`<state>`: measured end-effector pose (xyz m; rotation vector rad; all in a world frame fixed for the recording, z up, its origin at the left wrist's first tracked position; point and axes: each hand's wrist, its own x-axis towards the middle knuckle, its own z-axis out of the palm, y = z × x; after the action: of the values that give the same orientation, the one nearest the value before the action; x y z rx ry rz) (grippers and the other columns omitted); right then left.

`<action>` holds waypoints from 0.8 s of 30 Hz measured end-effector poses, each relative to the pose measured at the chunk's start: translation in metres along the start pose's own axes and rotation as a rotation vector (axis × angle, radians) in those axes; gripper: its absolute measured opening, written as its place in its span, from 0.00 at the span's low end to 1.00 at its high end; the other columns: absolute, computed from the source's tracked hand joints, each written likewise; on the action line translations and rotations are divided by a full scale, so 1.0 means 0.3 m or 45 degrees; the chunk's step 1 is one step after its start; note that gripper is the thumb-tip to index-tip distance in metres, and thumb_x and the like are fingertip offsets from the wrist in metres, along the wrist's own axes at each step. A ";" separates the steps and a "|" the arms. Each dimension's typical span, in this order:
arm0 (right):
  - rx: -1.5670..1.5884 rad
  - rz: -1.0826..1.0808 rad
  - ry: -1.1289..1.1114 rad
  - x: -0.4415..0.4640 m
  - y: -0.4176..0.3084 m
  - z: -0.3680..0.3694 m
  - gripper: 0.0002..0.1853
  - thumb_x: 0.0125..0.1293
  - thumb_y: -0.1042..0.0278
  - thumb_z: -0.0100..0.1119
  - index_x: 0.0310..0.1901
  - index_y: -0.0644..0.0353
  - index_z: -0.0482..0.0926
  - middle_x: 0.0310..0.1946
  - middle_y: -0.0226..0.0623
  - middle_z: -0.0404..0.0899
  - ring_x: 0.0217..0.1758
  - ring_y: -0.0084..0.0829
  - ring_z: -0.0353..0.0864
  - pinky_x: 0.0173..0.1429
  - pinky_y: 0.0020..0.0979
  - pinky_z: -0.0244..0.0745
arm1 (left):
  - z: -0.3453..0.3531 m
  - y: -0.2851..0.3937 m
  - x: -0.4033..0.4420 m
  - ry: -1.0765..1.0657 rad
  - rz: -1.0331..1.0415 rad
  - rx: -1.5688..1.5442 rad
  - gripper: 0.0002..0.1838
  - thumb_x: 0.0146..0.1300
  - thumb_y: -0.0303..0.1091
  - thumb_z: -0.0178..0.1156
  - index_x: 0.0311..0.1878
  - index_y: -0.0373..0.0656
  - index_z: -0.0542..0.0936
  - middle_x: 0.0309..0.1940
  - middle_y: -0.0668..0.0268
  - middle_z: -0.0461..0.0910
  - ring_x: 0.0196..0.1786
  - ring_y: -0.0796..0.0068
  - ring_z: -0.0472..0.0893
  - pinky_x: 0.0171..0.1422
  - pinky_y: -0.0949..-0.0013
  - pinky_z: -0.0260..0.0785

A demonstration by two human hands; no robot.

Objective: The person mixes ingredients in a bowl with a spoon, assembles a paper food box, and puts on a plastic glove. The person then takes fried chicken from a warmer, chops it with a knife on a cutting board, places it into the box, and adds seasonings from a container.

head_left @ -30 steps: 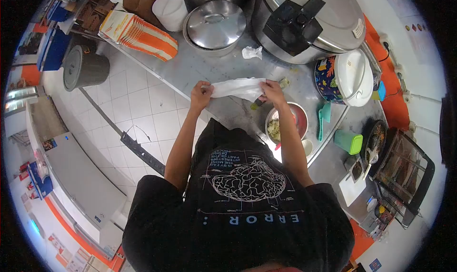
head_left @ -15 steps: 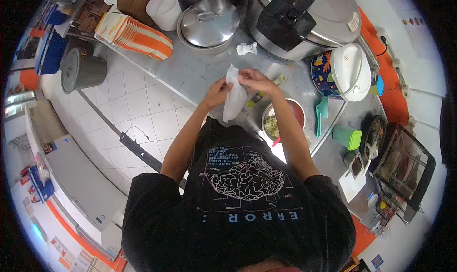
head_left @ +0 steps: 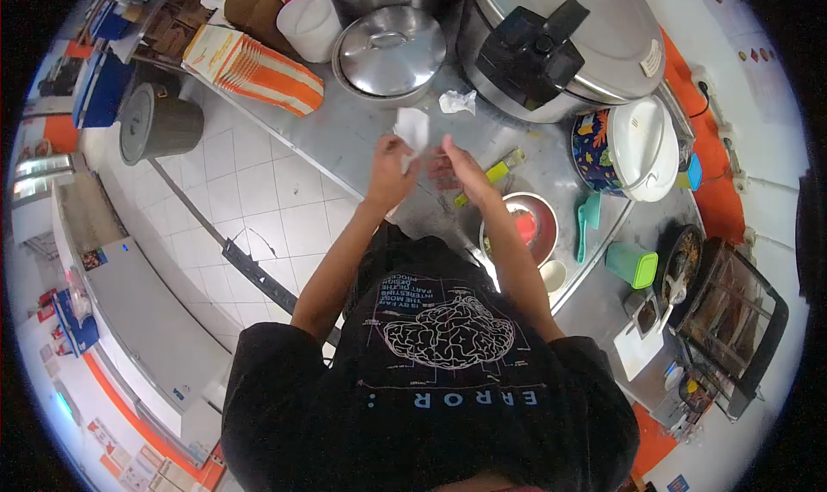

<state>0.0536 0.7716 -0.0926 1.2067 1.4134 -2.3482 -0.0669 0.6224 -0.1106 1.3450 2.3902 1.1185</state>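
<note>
My left hand (head_left: 390,171) is closed on a thin white tissue-like sheet (head_left: 413,127), which sticks up beyond the fingers over the metal counter. Just to its right, my right hand (head_left: 458,170) is held apart from the sheet, fingers stretched out and slightly blurred, with nothing seen in it. A yellow-green packet or tube (head_left: 506,165) lies on the counter beside that hand. Partly behind my right forearm is a steel bowl (head_left: 553,225) with red inside. A crumpled white tissue (head_left: 457,102) rests farther back.
A lidded steel pot (head_left: 389,52) and a large cooker (head_left: 551,44) stand at the back. Striped orange cartons (head_left: 258,70) lie at the left edge of the counter (head_left: 336,139). To the right are a patterned tub (head_left: 594,152), a teal utensil (head_left: 587,225), a small cup (head_left: 553,276) and a green-lidded container (head_left: 633,264).
The white sheet, earlier hanging long between both hands, is now bunched upward in my left hand. My right hand has let go of it and opened. The view has shifted slightly.
</note>
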 end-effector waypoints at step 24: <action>-0.651 -0.025 0.600 0.164 0.139 -0.025 0.30 0.55 0.46 0.64 0.45 0.71 0.78 0.35 0.55 0.81 0.44 0.51 0.82 0.51 0.44 0.74 | 0.203 0.035 -0.077 -0.097 0.160 -0.122 0.15 0.53 0.19 0.58 0.47 0.33 0.75 0.48 0.46 0.76 0.51 0.47 0.76 0.57 0.51 0.69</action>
<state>0.0456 0.7677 -0.1570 1.6272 2.0037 -1.5963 -0.0171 0.6391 -0.1506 1.4945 2.1962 1.1747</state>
